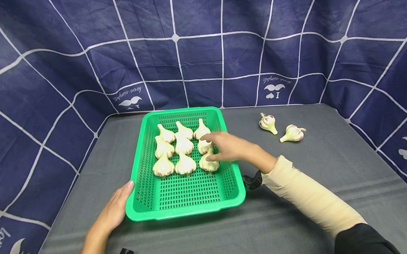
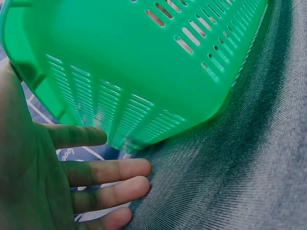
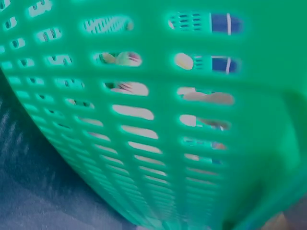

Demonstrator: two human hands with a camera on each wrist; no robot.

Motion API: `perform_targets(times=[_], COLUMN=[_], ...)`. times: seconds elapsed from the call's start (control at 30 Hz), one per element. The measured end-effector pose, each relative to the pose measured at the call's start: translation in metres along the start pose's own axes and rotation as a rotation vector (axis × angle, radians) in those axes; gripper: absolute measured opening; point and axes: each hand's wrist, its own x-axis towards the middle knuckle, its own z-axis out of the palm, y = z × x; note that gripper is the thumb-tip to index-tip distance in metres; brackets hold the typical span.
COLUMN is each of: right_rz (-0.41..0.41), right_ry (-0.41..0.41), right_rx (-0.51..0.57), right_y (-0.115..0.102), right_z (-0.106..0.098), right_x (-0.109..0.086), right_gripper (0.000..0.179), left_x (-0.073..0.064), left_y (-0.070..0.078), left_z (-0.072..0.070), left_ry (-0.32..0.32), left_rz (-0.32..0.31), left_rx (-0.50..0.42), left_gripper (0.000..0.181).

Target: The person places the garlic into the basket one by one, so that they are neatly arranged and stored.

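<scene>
A green plastic basket holds several garlic bulbs, set out in three rows. My right hand reaches over the basket's right rim. Its thumb and fingers are spread apart above the right-hand bulbs, with the thumb over the front right bulb; whether they touch is unclear. My left hand rests against the basket's left side near the front corner. In the left wrist view its fingers are extended beside the slotted wall. The right wrist view shows mostly the basket's slotted wall.
Two more garlic bulbs, one farther back and one nearer, lie on the grey cloth right of the basket. A blue curtain with white lines hangs behind and along both sides.
</scene>
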Motion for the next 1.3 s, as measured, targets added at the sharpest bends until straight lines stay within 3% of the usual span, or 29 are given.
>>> perform_targets(times=[0.57,1.3], right_rz=[-0.069,0.068], right_ry=[0.305,0.368], right_rx=[0.055,-0.003], right_y=[0.029,0.093], right_z=[-0.011,-0.003], right_x=[-0.034,-0.094], right_gripper=[0.048,0.038], left_x=[-0.002,0.000], left_y=[-0.001,-0.003], left_z=[0.001,0.001], left_ry=[0.011,0.002], left_rz=[-0.006,-0.015], left_rx=[-0.023,-0.004], left_gripper=[0.065,0.061])
